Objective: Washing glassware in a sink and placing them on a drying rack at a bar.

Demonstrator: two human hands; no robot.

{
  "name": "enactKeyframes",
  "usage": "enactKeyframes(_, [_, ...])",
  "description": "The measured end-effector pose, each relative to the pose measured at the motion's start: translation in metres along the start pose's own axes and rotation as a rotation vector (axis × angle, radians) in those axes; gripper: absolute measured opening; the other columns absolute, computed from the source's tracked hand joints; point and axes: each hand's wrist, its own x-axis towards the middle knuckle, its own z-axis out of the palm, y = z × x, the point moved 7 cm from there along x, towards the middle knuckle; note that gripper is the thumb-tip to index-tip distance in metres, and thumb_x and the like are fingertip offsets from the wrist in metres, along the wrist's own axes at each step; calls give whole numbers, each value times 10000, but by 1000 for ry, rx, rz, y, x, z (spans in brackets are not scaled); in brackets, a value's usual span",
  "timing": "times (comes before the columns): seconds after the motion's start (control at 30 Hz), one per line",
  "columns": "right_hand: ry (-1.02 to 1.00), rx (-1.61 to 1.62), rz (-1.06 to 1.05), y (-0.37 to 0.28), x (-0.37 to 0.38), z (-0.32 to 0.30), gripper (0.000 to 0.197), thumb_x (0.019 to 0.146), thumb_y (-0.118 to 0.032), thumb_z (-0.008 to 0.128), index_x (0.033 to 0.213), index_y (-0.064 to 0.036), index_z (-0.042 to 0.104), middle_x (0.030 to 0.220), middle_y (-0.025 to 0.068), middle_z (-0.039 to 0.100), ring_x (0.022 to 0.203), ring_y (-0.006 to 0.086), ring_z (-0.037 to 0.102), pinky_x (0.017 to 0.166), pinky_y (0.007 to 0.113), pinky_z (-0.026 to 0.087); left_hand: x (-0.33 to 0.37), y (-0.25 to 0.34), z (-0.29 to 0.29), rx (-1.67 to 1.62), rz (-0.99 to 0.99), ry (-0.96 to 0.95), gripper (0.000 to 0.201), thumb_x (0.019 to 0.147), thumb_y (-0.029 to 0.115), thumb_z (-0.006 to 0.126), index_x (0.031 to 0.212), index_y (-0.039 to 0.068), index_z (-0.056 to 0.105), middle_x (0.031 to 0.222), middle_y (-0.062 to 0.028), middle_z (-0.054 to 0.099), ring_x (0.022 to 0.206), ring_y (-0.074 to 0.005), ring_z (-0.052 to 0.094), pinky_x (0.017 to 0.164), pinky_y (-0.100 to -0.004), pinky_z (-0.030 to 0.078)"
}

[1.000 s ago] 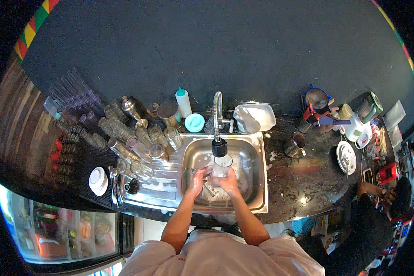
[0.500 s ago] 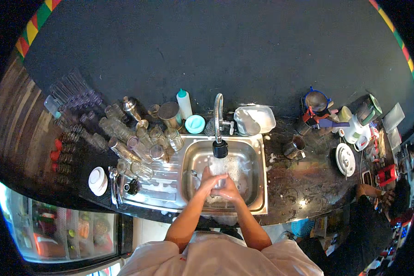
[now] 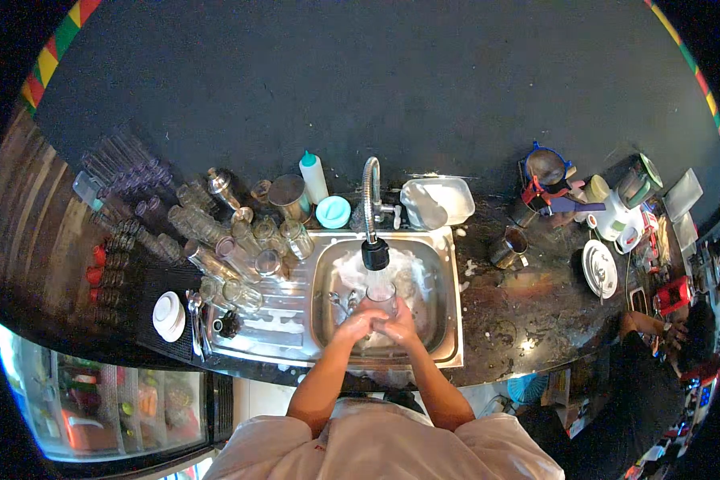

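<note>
Both my hands are over the steel sink point(image 3: 442, 316), wrapped round a clear drinking glass point(image 3: 382, 295). Its mouth faces up into the spray from the black tap head point(image 3: 375, 255), which hangs on a coiled metal hose. My left hand point(image 3: 362, 322) closes on the near left side of the glass. My right hand point(image 3: 399, 323) grips it from the right, its fingers meeting the left ones. Suds and water cover the basin floor. To the left of the glass, metal spoons point(image 3: 346, 302) lie in the basin. The lower part of the glass is hidden by my fingers.
Several glasses point(image 3: 269, 262) crowd the drainboard on the left, beside white saucers point(image 3: 168, 312). Behind the sink stand a squeeze bottle point(image 3: 314, 180), a teal lid point(image 3: 333, 212) and a plastic tub point(image 3: 452, 200). A metal jug point(image 3: 509, 250) and a blender point(image 3: 621, 218) stand right. Another person's arm point(image 3: 644, 323) shows far right.
The glass has tipped more upright, so its mouth now sits under the spray. Both hands have shifted with it. More suds and the spoons in the basin now show.
</note>
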Motion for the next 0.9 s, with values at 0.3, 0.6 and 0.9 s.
enactKeyframes(0.3, [50, -44, -91, -1, 22, 5, 621, 502, 27, 688, 1070, -29, 445, 985, 61, 554, 908, 149, 528, 793, 299, 432, -35, 61, -29, -73, 108, 49, 553, 675, 152, 486, 1222, 145, 403, 1128, -45, 488, 991, -184, 484, 803, -344, 356])
enactKeyframes(0.6, [38, -4, -73, -8, 18, 12, 612, 504, 56, 681, 1066, -30, 453, 962, 56, 565, 869, 150, 547, 770, 298, 447, -38, 32, -46, 23, -44, 146, 564, 620, 180, 496, 1182, 180, 445, 1137, -16, 485, 1055, -157, 387, 862, -383, 238])
enactKeyframes(0.9, [-53, 94, -98, -6, 21, 16, 543, 552, 68, 660, 1053, -8, 465, 921, 66, 582, 796, 145, 567, 674, 290, 485, -38, 41, -26, 29, -10, 129, 521, 635, 189, 493, 1155, 189, 467, 1104, 13, 496, 998, -146, 410, 822, -385, 259])
